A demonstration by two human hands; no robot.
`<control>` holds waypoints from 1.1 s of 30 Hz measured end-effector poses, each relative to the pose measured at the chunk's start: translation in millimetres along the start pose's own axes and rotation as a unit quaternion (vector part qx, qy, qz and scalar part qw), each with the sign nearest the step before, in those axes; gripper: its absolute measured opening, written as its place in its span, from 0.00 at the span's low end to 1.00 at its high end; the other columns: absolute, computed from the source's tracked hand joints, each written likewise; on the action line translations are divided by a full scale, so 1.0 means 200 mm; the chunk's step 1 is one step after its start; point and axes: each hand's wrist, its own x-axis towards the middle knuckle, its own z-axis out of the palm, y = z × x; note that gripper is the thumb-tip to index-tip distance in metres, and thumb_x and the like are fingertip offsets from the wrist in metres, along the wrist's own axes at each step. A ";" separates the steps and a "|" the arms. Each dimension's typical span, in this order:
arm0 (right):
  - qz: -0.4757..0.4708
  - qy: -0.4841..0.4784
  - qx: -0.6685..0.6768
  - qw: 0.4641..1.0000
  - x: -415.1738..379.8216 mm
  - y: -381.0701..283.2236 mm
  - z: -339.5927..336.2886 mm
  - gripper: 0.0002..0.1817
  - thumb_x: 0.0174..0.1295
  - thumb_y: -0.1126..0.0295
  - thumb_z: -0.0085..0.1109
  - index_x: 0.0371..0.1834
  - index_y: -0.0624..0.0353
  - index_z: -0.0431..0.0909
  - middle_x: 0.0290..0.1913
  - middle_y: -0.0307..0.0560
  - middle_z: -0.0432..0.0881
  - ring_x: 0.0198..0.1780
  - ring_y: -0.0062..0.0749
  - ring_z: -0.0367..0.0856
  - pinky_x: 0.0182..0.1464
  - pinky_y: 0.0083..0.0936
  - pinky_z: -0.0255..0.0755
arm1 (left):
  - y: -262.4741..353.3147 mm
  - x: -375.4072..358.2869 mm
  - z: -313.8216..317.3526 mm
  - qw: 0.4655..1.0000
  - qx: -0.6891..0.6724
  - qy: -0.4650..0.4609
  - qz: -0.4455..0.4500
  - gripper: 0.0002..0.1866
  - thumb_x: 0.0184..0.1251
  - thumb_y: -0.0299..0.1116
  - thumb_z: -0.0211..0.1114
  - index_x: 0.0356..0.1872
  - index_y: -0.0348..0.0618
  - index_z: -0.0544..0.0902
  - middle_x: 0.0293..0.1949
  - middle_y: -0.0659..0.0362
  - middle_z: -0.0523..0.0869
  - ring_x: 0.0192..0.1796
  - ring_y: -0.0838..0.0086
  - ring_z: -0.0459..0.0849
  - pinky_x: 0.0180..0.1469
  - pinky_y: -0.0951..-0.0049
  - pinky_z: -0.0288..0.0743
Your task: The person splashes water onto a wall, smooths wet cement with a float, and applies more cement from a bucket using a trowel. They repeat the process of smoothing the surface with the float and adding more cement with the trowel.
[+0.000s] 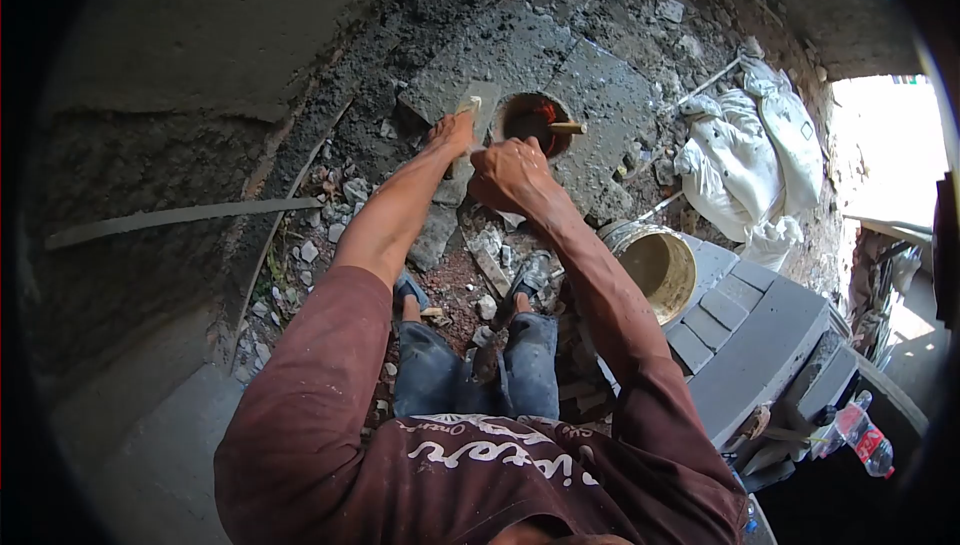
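My left hand (455,132) is closed on the handle of a flat float (484,110), whose pale plate lies beside a round hole (520,117) in the grey slab (600,95). Close to it on the right, my right hand (510,173) is curled, at the near edge of the hole; what its fingers hold, if anything, is hidden. Inside the dark round opening something orange shows, and a short wooden handle (568,129) sticks out over its right rim.
An upright bucket (655,270) stands at my right, next to stacked grey blocks (765,330). White sacks (745,155) lie beyond it. Rubble (305,245) and a long strip (180,220) are on the left. A plastic bottle (866,437) lies at lower right.
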 end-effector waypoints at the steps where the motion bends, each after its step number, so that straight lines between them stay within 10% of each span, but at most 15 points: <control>1: 0.022 -0.030 -0.039 0.999 0.02 0.00 -0.01 0.08 0.48 0.65 0.57 0.24 0.56 0.73 0.23 0.52 0.77 0.30 0.47 0.79 0.28 0.40 0.66 | 0.03 0.01 -0.05 0.999 -0.012 -0.028 0.016 0.28 0.56 0.37 0.58 0.62 0.60 0.70 0.58 0.47 0.75 0.62 0.51 0.72 0.60 0.56 0.68; 8: 0.079 0.265 0.099 0.956 -0.53 0.35 0.05 0.09 0.50 0.67 0.61 0.27 0.58 0.74 0.24 0.49 0.74 0.30 0.49 0.74 0.32 0.41 0.67 | 0.07 0.05 -0.14 0.998 -0.028 -0.059 0.012 0.27 0.53 0.34 0.61 0.58 0.49 0.73 0.57 0.48 0.77 0.61 0.53 0.74 0.59 0.56 0.69; 11: 0.305 0.249 0.156 0.906 -1.08 0.57 0.26 0.10 0.59 0.65 0.56 0.33 0.62 0.76 0.30 0.54 0.77 0.34 0.48 0.77 0.38 0.37 0.70 | -0.03 -0.06 -0.06 0.998 -0.051 0.025 -0.028 0.26 0.60 0.35 0.56 0.63 0.55 0.68 0.59 0.44 0.73 0.63 0.47 0.70 0.63 0.52 0.64; 16: 0.407 0.175 0.046 0.895 -1.98 1.01 0.78 0.16 0.54 0.70 0.55 0.45 0.62 0.79 0.36 0.59 0.82 0.38 0.51 0.81 0.42 0.40 0.74 | -0.34 -0.28 -0.06 0.996 -0.027 0.046 -0.073 0.31 0.59 0.33 0.60 0.66 0.55 0.63 0.56 0.44 0.74 0.60 0.48 0.72 0.60 0.51 0.66; 18: 0.484 0.354 0.375 0.707 -2.19 1.30 1.14 0.19 0.49 0.70 0.56 0.46 0.65 0.79 0.40 0.57 0.82 0.41 0.52 0.81 0.46 0.40 0.75 | -0.61 -0.25 0.07 0.995 -0.008 0.037 -0.092 0.24 0.59 0.35 0.59 0.58 0.46 0.70 0.54 0.43 0.75 0.58 0.48 0.74 0.58 0.52 0.69; 19: 0.373 0.281 0.011 0.884 -2.21 1.30 1.08 0.21 0.46 0.70 0.56 0.47 0.64 0.79 0.45 0.57 0.81 0.45 0.53 0.79 0.50 0.42 0.73 | -0.56 -0.45 -0.05 0.994 0.011 0.032 -0.105 0.21 0.59 0.36 0.58 0.54 0.45 0.72 0.53 0.43 0.77 0.57 0.49 0.75 0.57 0.52 0.70; 20: 0.299 0.368 -0.106 0.874 -2.25 1.42 1.22 0.22 0.44 0.71 0.56 0.47 0.63 0.79 0.45 0.57 0.81 0.48 0.53 0.78 0.52 0.43 0.72 | -0.63 -0.54 -0.03 0.993 0.008 0.086 -0.086 0.21 0.59 0.35 0.58 0.55 0.47 0.72 0.51 0.43 0.78 0.56 0.49 0.76 0.56 0.53 0.71; 21: 0.521 0.336 0.149 0.770 -2.26 1.58 1.41 0.21 0.45 0.72 0.54 0.46 0.64 0.79 0.44 0.57 0.80 0.47 0.53 0.77 0.52 0.43 0.71 | -0.89 -0.48 0.14 0.989 0.047 0.133 -0.035 0.21 0.59 0.36 0.56 0.56 0.47 0.72 0.52 0.44 0.79 0.55 0.50 0.77 0.54 0.50 0.72; 23: 0.388 0.319 0.013 0.865 -2.21 1.60 1.39 0.21 0.51 0.71 0.50 0.50 0.67 0.77 0.39 0.57 0.82 0.43 0.49 0.78 0.49 0.43 0.72 | -0.94 -0.73 0.02 0.993 0.073 0.063 -0.068 0.24 0.62 0.35 0.55 0.61 0.52 0.69 0.53 0.40 0.76 0.58 0.46 0.74 0.57 0.48 0.69; 26: 0.481 0.289 0.296 0.773 -1.95 1.47 1.06 0.21 0.54 0.72 0.50 0.52 0.66 0.74 0.27 0.51 0.78 0.25 0.39 0.74 0.29 0.33 0.71 | -1.14 -0.97 -0.06 0.981 0.009 -0.064 -0.184 0.31 0.61 0.42 0.58 0.67 0.58 0.63 0.62 0.48 0.71 0.62 0.48 0.70 0.59 0.50 0.67; 29: 0.468 0.157 0.102 0.864 -1.77 1.07 0.76 0.30 0.60 0.52 0.51 0.59 0.62 0.71 0.59 0.60 0.73 0.62 0.49 0.69 0.66 0.38 0.58 | -1.53 -1.15 0.08 0.980 0.021 0.010 -0.198 0.22 0.63 0.45 0.55 0.56 0.48 0.74 0.51 0.48 0.80 0.53 0.54 0.80 0.52 0.54 0.73; 33: 0.523 0.155 0.074 0.835 -1.61 0.57 0.67 0.28 0.58 0.49 0.49 0.53 0.60 0.77 0.53 0.53 0.79 0.56 0.44 0.76 0.60 0.35 0.66 | -1.92 -1.45 0.11 0.975 0.037 -0.013 -0.219 0.20 0.59 0.39 0.60 0.52 0.43 0.75 0.49 0.44 0.81 0.52 0.50 0.79 0.53 0.55 0.73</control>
